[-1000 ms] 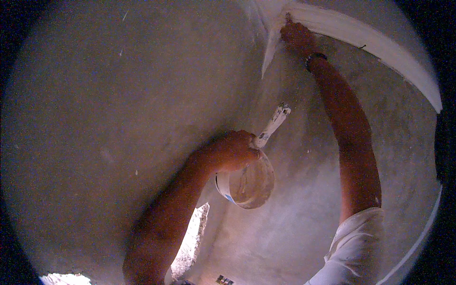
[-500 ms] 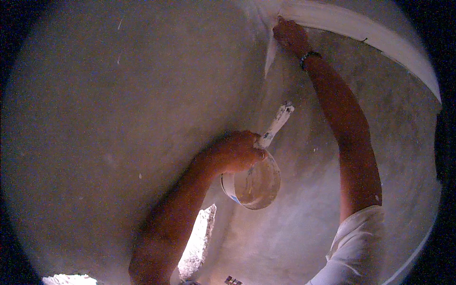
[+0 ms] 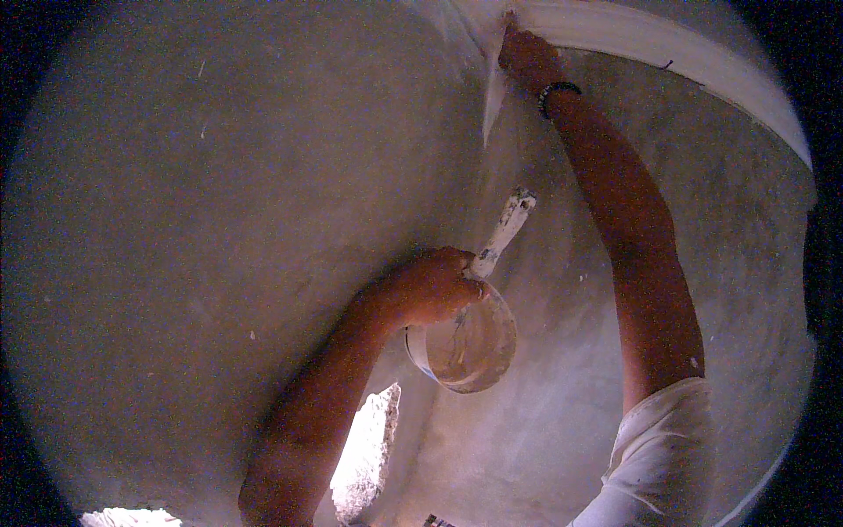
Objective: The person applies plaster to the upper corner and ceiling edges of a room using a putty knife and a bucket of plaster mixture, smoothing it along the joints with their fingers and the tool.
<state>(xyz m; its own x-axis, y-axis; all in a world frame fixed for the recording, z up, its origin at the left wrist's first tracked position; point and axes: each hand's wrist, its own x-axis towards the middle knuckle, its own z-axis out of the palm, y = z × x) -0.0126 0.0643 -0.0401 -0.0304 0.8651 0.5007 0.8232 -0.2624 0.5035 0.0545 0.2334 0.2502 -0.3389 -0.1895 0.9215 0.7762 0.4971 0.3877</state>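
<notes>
Gripping the tub (image 3: 492,353) by its rim, the left hand (image 3: 436,287) also clasps a smeared handle (image 3: 507,230) that slants upward. Streaks mark the tub's inner side; how full it is cannot be told. Above, the right hand (image 3: 530,60) is curled at the wall corner (image 3: 488,171), by the white band (image 3: 650,37); whether it grips anything is hidden.

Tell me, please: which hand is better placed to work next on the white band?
Probably the right hand: it is beside the white band, while the left hand, lower down, holds a bucket.
</notes>
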